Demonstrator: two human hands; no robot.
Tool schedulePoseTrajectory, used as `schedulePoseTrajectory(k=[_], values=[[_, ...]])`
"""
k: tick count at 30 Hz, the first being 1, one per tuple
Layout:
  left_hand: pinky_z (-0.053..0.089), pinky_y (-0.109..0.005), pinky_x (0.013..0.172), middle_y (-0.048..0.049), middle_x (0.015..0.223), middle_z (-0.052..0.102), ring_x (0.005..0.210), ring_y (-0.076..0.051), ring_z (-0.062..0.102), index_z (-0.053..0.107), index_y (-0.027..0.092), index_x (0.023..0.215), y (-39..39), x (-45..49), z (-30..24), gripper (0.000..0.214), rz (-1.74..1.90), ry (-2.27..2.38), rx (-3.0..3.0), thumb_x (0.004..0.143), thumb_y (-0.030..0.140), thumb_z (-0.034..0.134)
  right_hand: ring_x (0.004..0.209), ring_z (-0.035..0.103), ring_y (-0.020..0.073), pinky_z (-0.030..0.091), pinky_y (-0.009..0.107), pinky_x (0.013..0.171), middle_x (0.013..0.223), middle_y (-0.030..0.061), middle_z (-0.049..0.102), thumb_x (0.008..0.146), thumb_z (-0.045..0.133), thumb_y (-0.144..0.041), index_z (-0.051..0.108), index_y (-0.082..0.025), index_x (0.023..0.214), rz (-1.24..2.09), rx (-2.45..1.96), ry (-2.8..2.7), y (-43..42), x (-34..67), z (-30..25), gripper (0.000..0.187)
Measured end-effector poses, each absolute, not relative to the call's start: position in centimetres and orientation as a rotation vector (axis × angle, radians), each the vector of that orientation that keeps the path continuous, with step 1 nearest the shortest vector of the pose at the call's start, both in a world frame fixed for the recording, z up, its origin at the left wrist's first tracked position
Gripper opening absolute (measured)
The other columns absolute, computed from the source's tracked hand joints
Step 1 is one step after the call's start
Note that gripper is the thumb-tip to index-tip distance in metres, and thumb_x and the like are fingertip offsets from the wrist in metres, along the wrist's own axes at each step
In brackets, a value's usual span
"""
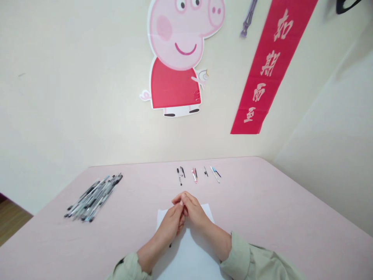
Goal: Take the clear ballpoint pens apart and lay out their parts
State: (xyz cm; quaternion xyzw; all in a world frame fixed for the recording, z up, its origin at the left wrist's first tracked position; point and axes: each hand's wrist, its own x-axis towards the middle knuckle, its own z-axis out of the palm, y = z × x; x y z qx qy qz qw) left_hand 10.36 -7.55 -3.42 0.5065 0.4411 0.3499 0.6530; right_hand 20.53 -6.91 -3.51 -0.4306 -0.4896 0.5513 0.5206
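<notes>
My left hand [172,218] and my right hand [194,212] meet above a white sheet of paper [189,260]. The fingers of both are closed and pressed together at the tips. What they hold, if anything, is hidden between them. Below my left wrist a small black tip [170,245], like the end of a pen, pokes out; I cannot tell whether it is held or lies on the paper. Beyond my hands lie a clear pen barrel with black ends [179,177], a pink and white pen [194,175], small black parts [205,172] and a white and blue pen [215,174].
A big bundle of clear and black pens [94,198] lies on the left of the pink tabletop [262,217]. Behind the table rises a wall with a cartoon pig cutout [176,85] and a red banner [271,70]. Another wall stands at the right.
</notes>
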Motion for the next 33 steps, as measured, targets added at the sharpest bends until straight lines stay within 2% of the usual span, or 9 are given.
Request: schedulePoseTrajectory(k=[3, 5, 8, 10, 13, 22, 26, 29, 33], values=[[0.02, -0.018, 0.038, 0.0075, 0.05, 0.038, 0.04, -0.006, 0.029, 0.041, 0.021, 0.062, -8.4, 10.9, -2.6, 0.045, 0.875, 0.965, 1.046, 0.075, 0.063, 0.05, 0.031, 0.041, 0.0113, 0.031, 0.021, 0.034, 0.039, -0.0074, 0.043, 0.082, 0.043, -0.061, 0.063, -0.017, 0.091, 1.493, -1.059, -0.986, -7.6, 19.7, -3.7, 0.05], [0.016, -0.017, 0.037, 0.0093, 0.048, 0.034, 0.038, -0.005, 0.025, 0.04, 0.021, 0.064, -8.7, 11.1, -2.2, 0.045, 0.877, 0.95, 0.977, 0.074, 0.063, 0.052, 0.034, 0.044, 0.0102, 0.034, 0.022, 0.036, 0.046, -0.0033, 0.053, 0.08, 0.048, -0.06, 0.066, -0.015, 0.086, 1.497, -1.049, -0.905, -7.8, 19.3, -3.5, 0.048], [0.01, -0.017, 0.036, 0.0131, 0.043, 0.023, 0.034, -0.004, 0.015, 0.033, 0.023, 0.063, -8.7, 11.2, -2.3, 0.048, 0.844, 0.967, 0.903, 0.073, 0.067, 0.051, 0.054, 0.058, 0.0132, 0.045, 0.024, 0.052, 0.07, 0.0057, 0.067, 0.076, 0.054, -0.056, 0.067, -0.014, 0.077, 1.486, -0.969, -0.851, -8.1, 19.1, -3.0, 0.043], [0.008, -0.017, 0.035, 0.014, 0.041, 0.018, 0.033, -0.003, 0.013, 0.028, 0.024, 0.061, -8.6, 11.2, -2.8, 0.053, 0.81, 1.001, 0.885, 0.07, 0.072, 0.05, 0.067, 0.063, 0.0175, 0.048, 0.028, 0.062, 0.073, 0.0077, 0.069, 0.075, 0.055, -0.057, 0.067, -0.015, 0.075, 1.518, -0.945, -0.819, -8.2, 19.0, -2.7, 0.044], [0.007, -0.017, 0.033, 0.0142, 0.039, 0.016, 0.031, -0.003, 0.012, 0.022, 0.025, 0.058, -8.4, 11.4, -3.3, 0.059, 0.765, 1.034, 0.861, 0.066, 0.077, 0.049, 0.067, 0.063, 0.0189, 0.048, 0.031, 0.066, 0.067, 0.0068, 0.067, 0.076, 0.053, -0.06, 0.062, -0.017, 0.069, 1.471, -0.962, -0.818, -8.2, 18.8, -2.7, 0.045], [0.011, -0.016, 0.032, 0.0156, 0.037, 0.017, 0.031, -0.004, 0.012, 0.03, 0.025, 0.065, -9.3, 11.9, -3.3, 0.06, 0.787, 0.999, 0.798, 0.059, 0.08, 0.053, 0.058, 0.059, 0.0163, 0.048, 0.03, 0.065, 0.061, 0.0037, 0.065, 0.086, 0.043, -0.052, 0.054, -0.02, 0.063, 1.27, -1.056, -0.965, -8.1, 18.6, -3.3, 0.041], [0.012, -0.016, 0.032, 0.0145, 0.039, 0.021, 0.032, -0.004, 0.013, 0.037, 0.024, 0.071, -9.1, 11.7, -3.6, 0.051, 0.825, 0.914, 0.825, 0.068, 0.073, 0.052, 0.062, 0.061, 0.0169, 0.048, 0.03, 0.067, 0.064, 0.0038, 0.065, 0.083, 0.047, -0.053, 0.058, -0.018, 0.068, 1.368, -0.984, -0.846, -7.3, 19.4, -3.0, 0.04], [0.011, -0.015, 0.032, 0.0126, 0.046, 0.029, 0.035, -0.005, 0.013, 0.047, 0.023, 0.087, -8.9, 11.2, -3.4, 0.036, 0.833, 0.754, 0.869, 0.08, 0.059, 0.049, 0.073, 0.062, 0.0176, 0.048, 0.03, 0.071, 0.075, 0.0051, 0.065, 0.081, 0.049, -0.054, 0.06, -0.019, 0.071, 1.34, -0.91, -0.659, -6.0, 20.7, -3.2, 0.039], [0.011, -0.015, 0.034, 0.0098, 0.053, 0.038, 0.037, -0.005, 0.016, 0.05, 0.023, 0.094, -8.5, 10.6, -3.4, 0.027, 0.844, 0.703, 0.858, 0.086, 0.048, 0.047, 0.066, 0.056, 0.0145, 0.046, 0.027, 0.062, 0.078, 0.0053, 0.061, 0.082, 0.048, -0.054, 0.063, -0.018, 0.074, 1.298, -1.004, -0.64, -4.7, 22.4, -3.6, 0.041]])
